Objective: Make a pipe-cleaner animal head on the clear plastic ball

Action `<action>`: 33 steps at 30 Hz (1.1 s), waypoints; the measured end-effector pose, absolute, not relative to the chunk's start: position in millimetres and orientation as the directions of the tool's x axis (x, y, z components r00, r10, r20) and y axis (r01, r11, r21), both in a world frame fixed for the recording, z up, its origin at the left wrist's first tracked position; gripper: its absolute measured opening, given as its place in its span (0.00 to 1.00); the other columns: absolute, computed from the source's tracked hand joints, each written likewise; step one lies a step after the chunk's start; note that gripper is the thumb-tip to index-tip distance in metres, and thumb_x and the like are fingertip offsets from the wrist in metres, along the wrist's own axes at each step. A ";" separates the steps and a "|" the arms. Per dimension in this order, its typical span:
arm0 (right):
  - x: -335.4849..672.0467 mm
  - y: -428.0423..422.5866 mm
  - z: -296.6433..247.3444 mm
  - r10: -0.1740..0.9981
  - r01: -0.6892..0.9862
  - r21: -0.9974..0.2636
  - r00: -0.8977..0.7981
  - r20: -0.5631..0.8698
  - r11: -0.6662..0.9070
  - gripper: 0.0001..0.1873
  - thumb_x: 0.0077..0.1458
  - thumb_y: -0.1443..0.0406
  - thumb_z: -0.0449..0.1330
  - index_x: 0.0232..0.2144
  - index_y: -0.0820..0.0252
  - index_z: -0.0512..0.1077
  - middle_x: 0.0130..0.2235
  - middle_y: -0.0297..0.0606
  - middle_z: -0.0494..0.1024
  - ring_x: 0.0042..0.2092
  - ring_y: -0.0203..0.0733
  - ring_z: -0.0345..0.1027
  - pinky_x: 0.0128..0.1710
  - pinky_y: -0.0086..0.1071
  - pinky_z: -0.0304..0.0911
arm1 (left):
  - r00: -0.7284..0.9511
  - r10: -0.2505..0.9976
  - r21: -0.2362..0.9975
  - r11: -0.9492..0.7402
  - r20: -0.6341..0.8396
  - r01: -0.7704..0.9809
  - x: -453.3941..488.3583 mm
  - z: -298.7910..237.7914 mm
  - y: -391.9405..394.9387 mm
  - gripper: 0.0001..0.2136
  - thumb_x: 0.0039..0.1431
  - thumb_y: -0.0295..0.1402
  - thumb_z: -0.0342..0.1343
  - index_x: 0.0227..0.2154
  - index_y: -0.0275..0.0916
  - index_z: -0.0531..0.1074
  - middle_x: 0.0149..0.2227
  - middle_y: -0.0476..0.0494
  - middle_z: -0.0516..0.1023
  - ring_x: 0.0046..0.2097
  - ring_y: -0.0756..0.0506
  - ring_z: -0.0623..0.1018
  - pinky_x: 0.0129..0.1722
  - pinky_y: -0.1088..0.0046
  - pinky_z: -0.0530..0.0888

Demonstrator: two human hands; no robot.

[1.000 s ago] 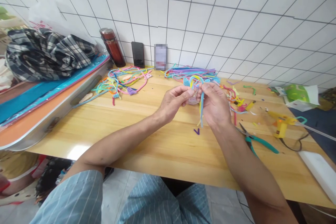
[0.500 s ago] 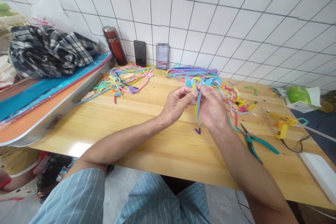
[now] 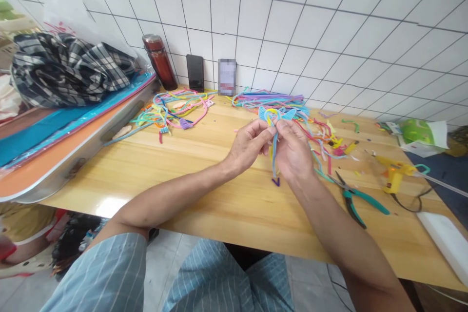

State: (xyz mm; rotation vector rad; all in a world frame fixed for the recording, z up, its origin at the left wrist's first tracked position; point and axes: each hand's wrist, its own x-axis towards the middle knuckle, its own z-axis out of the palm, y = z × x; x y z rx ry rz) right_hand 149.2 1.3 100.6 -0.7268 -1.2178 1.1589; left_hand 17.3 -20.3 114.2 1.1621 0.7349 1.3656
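Note:
Between my two hands is a small figure of bent pipe cleaners (image 3: pixel 287 114), blue with a yellow strand looped at its top and winglike blue parts to both sides. Its blue and yellow ends hang down below my fingers. My left hand (image 3: pixel 250 144) pinches it from the left, thumb against forefinger. From the right, my right hand (image 3: pixel 294 148) grips it with thumb and fingertips, partly hiding the lower strands. Just under the hanging ends a bent purple piece of pipe cleaner (image 3: pixel 275 182) lies on the wooden table (image 3: pixel 204 204).
Loose pipe cleaners (image 3: pixel 171 107) lie at the back left, with a bundle of more (image 3: pixel 270 100) behind my hands. Pliers (image 3: pixel 358 197) and a yellow glue gun (image 3: pixel 394 175) are on the right. A red flask (image 3: pixel 161 63) and two phones (image 3: pixel 195 73) stand against the tiled wall.
The hanging blue end has swung slightly left and now reaches the purple piece in view. My right hand has shifted a little left; both hands keep their hold.

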 end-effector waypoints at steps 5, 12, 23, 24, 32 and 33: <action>146.6 -2.4 101.6 0.959 -0.349 -0.905 -0.056 0.279 0.242 0.16 0.57 0.49 0.75 0.33 0.51 0.78 0.29 0.30 0.76 0.36 0.41 0.74 0.35 0.36 0.73 | 0.119 0.967 0.915 -0.167 0.225 -0.368 18.5 110.1 -18.5 0.27 0.53 0.57 0.74 0.30 0.40 0.70 0.21 0.57 0.71 0.21 0.55 0.68 0.24 0.76 0.65; 145.4 -2.7 108.0 0.974 -0.433 -0.882 -0.034 0.222 0.186 0.15 0.50 0.52 0.80 0.31 0.52 0.82 0.32 0.30 0.78 0.35 0.37 0.71 0.37 0.34 0.72 | 0.062 0.969 0.904 -0.197 0.238 -0.380 17.9 106.6 -14.9 0.26 0.52 0.56 0.75 0.31 0.38 0.73 0.25 0.54 0.76 0.23 0.55 0.70 0.24 0.77 0.66; 152.8 1.0 106.8 0.894 -0.002 -0.895 0.032 0.447 0.447 0.14 0.63 0.50 0.70 0.41 0.52 0.82 0.35 0.32 0.82 0.35 0.38 0.75 0.38 0.34 0.72 | -0.031 0.968 0.889 -0.240 0.247 -0.390 15.0 105.7 -9.7 0.23 0.54 0.54 0.73 0.31 0.39 0.76 0.23 0.55 0.70 0.23 0.55 0.64 0.23 0.77 0.62; 153.6 0.7 107.2 0.883 0.039 -0.883 0.035 0.469 0.467 0.13 0.63 0.51 0.70 0.42 0.52 0.82 0.36 0.32 0.83 0.36 0.38 0.75 0.39 0.34 0.72 | -0.039 0.968 0.887 -0.242 0.247 -0.393 14.7 105.7 -9.4 0.23 0.53 0.54 0.74 0.32 0.39 0.76 0.23 0.55 0.69 0.23 0.55 0.64 0.23 0.77 0.62; 162.0 7.3 104.7 0.814 0.321 -0.784 0.060 0.577 0.532 0.09 0.63 0.56 0.69 0.42 0.52 0.84 0.39 0.35 0.87 0.38 0.41 0.78 0.41 0.38 0.73 | -0.010 0.962 0.900 -0.260 0.274 -0.350 14.6 107.0 -10.8 0.25 0.52 0.57 0.74 0.31 0.40 0.74 0.22 0.56 0.68 0.24 0.54 0.63 0.25 0.75 0.62; 163.2 8.4 104.1 0.804 0.355 -0.764 0.055 0.592 0.538 0.10 0.63 0.56 0.69 0.42 0.52 0.84 0.39 0.35 0.86 0.38 0.41 0.78 0.41 0.38 0.73 | -0.012 0.961 0.902 -0.264 0.277 -0.342 14.8 106.9 -10.8 0.25 0.52 0.58 0.74 0.31 0.40 0.74 0.22 0.56 0.69 0.24 0.54 0.64 0.25 0.75 0.63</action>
